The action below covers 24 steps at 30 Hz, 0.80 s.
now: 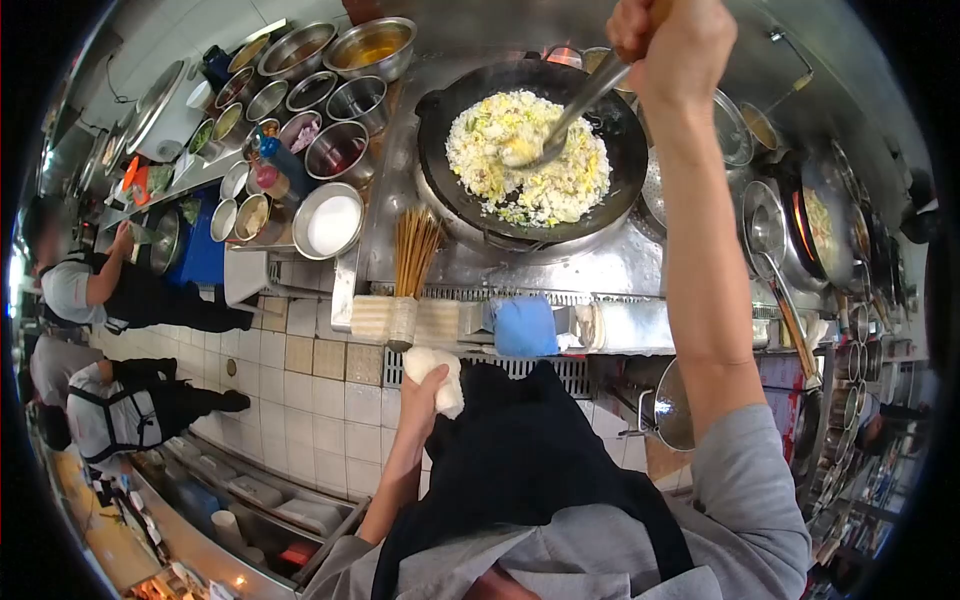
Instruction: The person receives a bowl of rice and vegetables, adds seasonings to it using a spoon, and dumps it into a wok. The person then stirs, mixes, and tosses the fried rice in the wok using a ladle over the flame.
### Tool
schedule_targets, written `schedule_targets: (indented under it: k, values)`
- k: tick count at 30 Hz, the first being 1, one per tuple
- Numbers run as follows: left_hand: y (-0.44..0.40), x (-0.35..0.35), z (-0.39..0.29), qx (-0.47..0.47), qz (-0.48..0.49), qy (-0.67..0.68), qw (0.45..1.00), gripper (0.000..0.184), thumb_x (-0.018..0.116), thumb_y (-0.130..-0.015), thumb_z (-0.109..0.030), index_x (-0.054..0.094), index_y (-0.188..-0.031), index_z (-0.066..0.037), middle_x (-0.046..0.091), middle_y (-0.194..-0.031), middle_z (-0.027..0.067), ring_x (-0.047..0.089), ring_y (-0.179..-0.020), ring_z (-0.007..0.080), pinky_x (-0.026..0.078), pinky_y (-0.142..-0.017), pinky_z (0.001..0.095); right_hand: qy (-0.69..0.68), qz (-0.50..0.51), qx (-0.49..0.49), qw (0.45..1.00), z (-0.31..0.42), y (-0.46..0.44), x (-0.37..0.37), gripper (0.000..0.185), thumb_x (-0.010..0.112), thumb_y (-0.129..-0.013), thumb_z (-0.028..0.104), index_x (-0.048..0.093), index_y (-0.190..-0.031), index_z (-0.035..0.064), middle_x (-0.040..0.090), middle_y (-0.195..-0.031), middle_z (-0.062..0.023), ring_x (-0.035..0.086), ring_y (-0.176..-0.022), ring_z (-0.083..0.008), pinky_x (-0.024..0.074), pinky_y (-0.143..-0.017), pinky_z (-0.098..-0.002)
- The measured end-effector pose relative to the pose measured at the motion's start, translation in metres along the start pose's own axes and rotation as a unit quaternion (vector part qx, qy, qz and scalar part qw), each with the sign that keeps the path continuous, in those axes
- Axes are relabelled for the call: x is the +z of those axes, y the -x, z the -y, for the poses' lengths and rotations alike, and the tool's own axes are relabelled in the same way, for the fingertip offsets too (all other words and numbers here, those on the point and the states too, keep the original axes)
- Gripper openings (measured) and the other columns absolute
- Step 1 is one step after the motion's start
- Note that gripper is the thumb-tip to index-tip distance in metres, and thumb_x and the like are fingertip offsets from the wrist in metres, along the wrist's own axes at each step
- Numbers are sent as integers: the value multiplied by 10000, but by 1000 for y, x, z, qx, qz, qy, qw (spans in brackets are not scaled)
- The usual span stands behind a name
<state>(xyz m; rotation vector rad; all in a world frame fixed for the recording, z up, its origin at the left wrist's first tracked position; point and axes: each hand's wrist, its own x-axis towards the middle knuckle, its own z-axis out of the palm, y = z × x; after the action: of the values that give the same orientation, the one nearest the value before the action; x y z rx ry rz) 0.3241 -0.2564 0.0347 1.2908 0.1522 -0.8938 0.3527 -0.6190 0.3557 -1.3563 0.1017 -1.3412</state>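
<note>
My right hand [685, 45] is closed around the handle of a metal ladle [585, 100], high above the stove. The ladle's bowl rests in fried rice [490, 140] with yellow and green bits, inside a black wok [625, 170]. Low at the left, near the counter's front edge, my left hand [428, 390] grips a white cloth [445, 385]. A bamboo brush [413, 250] lies just above that hand, its bound end over the edge.
Metal bowls of ingredients [332, 222] stand left of the wok. A blue cloth [525, 326] hangs at the counter edge. Strainers [767, 230] and a second wok [820, 225] are at the right. Co-workers [130, 290] stand at the far left.
</note>
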Motion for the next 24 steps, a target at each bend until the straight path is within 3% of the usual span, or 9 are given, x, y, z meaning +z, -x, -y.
schedule_targets:
  k: [3, 5, 8, 11, 12, 15, 16, 20, 24]
  values:
    - [-2, -1, 0, -4, -13, 25, 1000, 294, 631, -844, -56, 537, -1116, 2, 627, -996, 84, 623, -872, 165, 508, -754, 297, 49, 92, -93, 990, -10, 17, 1, 342, 466, -918, 192, 450, -598, 74, 449, -452, -37, 368, -325, -110, 282, -330, -271]
    - [2, -3, -1, -5, -14, 23, 1000, 294, 633, -844, -56, 538, -1117, 1, 627, -997, 86, 624, -869, 165, 509, -750, 296, 66, 199, 5, 978, -58, 25, -18, 304, 459, -892, 175, 513, -621, 46, 495, -470, -57, 430, -356, -115, 307, -341, -266]
    - [7, -11, -3, 8, -14, 8, 1000, 297, 638, -841, -54, 541, -1115, 2, 629, -991, 87, 625, -859, 162, 510, -744, 295, 99, 86, 88, 987, -46, -8, -3, 299, 455, -897, 191, 528, -647, 44, 461, -455, -53, 402, -333, -128, 303, -332, -266]
    - [8, -17, -1, 30, -26, 11, 999, 303, 643, -840, -58, 541, -1118, 6, 630, -987, 92, 629, -854, 172, 516, -731, 302, -6, -1, 55, 998, -26, -24, -3, 321, 455, -901, 199, 490, -620, 47, 426, -436, -43, 373, -302, -136, 300, -313, -279]
    - [8, -22, 4, 32, -27, 9, 999, 317, 644, -842, -64, 534, -1130, 10, 629, -993, 100, 632, -856, 184, 522, -724, 310, -69, 31, 45, 996, -28, -19, -12, 331, 454, -904, 191, 471, -603, 52, 418, -433, -37, 379, -308, -127, 308, -316, -277]
    - [13, -27, 8, 31, -37, 6, 999, 292, 653, -831, -63, 554, -1097, 6, 634, -974, 89, 631, -840, 171, 517, -720, 301, -4, 55, -1, 998, -71, 10, -12, 326, 470, -897, 187, 464, -598, 57, 405, -431, -25, 387, -318, -121, 314, -328, -274]
    - [13, -26, 8, 33, -41, 7, 999, 273, 657, -824, -59, 568, -1074, 2, 637, -962, 80, 629, -832, 159, 512, -721, 293, 33, 54, 29, 998, -67, 7, -11, 310, 486, -885, 186, 461, -600, 67, 398, -433, -13, 383, -322, -115, 311, -331, -272]
    - [24, -29, 3, 53, -34, -7, 998, 301, 653, -830, -58, 550, -1105, 10, 633, -973, 98, 631, -845, 178, 521, -718, 307, 46, -49, 98, 993, -35, -31, 15, 329, 475, -892, 199, 450, -591, 68, 395, -428, -19, 375, -315, -116, 311, -318, -276]
    - [28, -34, 15, 51, -62, 13, 997, 273, 662, -815, -51, 567, -1064, 7, 634, -950, 83, 626, -820, 156, 516, -709, 294, 42, -11, -50, 998, -61, -6, -14, 369, 463, -914, 202, 419, -567, 85, 432, -435, -43, 368, -310, -117, 298, -308, -273]
